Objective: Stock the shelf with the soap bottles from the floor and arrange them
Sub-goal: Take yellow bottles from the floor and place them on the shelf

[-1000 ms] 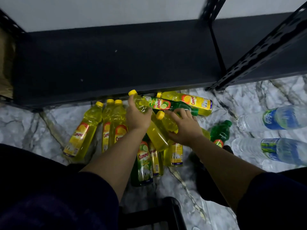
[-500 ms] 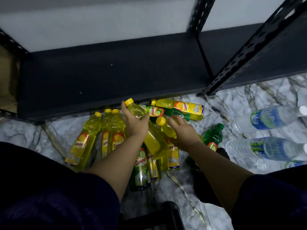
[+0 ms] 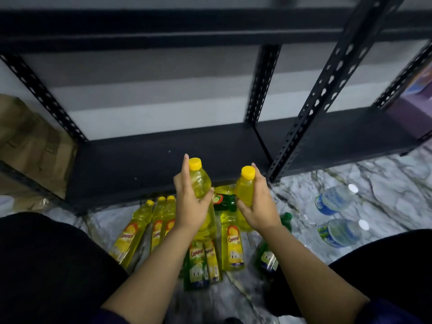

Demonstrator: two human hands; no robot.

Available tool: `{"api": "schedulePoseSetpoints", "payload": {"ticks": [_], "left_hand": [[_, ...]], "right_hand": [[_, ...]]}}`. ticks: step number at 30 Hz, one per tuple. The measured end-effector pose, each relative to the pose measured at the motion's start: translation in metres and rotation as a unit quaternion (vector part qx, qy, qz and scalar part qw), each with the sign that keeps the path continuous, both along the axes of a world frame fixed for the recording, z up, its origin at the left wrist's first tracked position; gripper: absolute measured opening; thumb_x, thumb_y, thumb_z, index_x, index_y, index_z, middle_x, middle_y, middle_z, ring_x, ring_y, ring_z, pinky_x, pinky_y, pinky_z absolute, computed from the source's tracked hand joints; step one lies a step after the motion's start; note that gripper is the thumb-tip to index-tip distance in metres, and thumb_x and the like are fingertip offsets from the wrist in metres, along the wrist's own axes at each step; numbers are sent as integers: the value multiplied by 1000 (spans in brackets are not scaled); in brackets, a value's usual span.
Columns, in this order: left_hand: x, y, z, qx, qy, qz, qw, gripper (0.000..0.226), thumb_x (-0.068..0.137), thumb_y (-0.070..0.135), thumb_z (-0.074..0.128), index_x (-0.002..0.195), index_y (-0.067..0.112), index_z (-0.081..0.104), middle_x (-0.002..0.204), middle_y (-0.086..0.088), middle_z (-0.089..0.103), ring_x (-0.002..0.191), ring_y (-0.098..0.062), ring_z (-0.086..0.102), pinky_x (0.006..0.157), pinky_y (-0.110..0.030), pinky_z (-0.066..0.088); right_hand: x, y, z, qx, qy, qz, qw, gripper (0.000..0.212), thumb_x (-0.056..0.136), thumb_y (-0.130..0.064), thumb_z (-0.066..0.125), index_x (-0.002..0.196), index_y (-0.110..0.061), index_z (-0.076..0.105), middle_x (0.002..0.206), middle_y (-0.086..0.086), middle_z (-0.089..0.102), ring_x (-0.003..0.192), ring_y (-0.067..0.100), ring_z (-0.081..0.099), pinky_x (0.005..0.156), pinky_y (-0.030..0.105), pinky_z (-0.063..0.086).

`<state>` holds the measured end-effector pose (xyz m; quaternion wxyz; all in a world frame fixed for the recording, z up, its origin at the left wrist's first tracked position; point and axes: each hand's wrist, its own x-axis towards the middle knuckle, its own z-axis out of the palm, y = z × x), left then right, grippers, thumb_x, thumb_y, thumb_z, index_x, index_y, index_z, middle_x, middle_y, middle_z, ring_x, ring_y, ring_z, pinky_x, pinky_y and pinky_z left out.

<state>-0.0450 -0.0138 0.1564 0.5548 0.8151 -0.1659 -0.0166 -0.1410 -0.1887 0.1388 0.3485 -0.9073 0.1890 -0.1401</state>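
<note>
My left hand (image 3: 189, 206) grips a large yellow soap bottle (image 3: 200, 181), held upright with its yellow cap up. A smaller yellow soap bottle (image 3: 245, 191) stands upright in my right hand (image 3: 258, 209). Both are raised above the floor, just in front of the black bottom shelf (image 3: 149, 155), which carries nothing. On the marble floor below lie several more soap bottles: three yellow ones (image 3: 159, 226) side by side on the left, a yellow one (image 3: 232, 246) and a green one (image 3: 195, 265) between my arms, another green one (image 3: 224, 199) near the shelf edge.
Two clear water bottles (image 3: 336, 216) lie on the floor at the right. A perforated black shelf post (image 3: 311, 113) stands right of my hands. A brown cardboard box (image 3: 30, 146) sits at the left. My dark-clothed knees fill both lower corners.
Both hands have lifted their yellow bottles off the floor pile and turned them upright in front of the shelf. The view has tilted up, showing more of the shelving.
</note>
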Motion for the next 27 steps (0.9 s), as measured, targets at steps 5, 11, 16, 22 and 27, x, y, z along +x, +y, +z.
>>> {"api": "schedulePoseSetpoints", "payload": {"ticks": [5, 11, 16, 22, 27], "left_hand": [[1, 22, 88, -72, -79, 23, 994, 106, 84, 16, 84, 162, 39, 17, 135, 16, 37, 119, 25, 41, 98, -4, 37], [17, 35, 213, -138, -209, -30, 968, 109, 79, 23, 89, 161, 45, 20, 155, 9, 41, 141, -11, 46, 112, -34, 47], [39, 20, 321, -176, -321, -39, 930, 107, 79, 28, 89, 161, 40, 22, 151, 13, 41, 138, -13, 49, 107, -46, 51], [76, -16, 418, -237, -408, 3, 882, 104, 82, 24, 87, 163, 25, 22, 141, 15, 42, 129, 9, 45, 100, -21, 51], [127, -55, 444, -253, -414, 63, 872, 103, 82, 29, 87, 162, 29, 21, 149, 7, 40, 136, -10, 43, 107, -32, 47]], "right_hand": [[-1, 9, 94, 10, -134, -15, 991, 112, 92, -25, 78, 166, -39, -4, 151, -31, 24, 138, -16, 26, 111, 19, 33], [3, 4, 236, -28, -311, 17, 950, 104, 91, -33, 78, 168, -26, 8, 168, -12, 27, 151, 1, 32, 117, 23, 35], [21, -12, 362, -80, -407, 58, 908, 105, 93, -33, 78, 168, -28, 5, 169, -3, 30, 147, 12, 44, 111, 22, 44], [69, -44, 459, -127, -483, 82, 862, 101, 96, -26, 75, 168, -24, 5, 168, -3, 30, 142, 17, 50, 108, 47, 52], [119, -68, 473, -154, -428, 62, 888, 102, 95, -35, 73, 166, -44, 0, 162, -12, 34, 140, 19, 50, 102, 55, 53]]}}
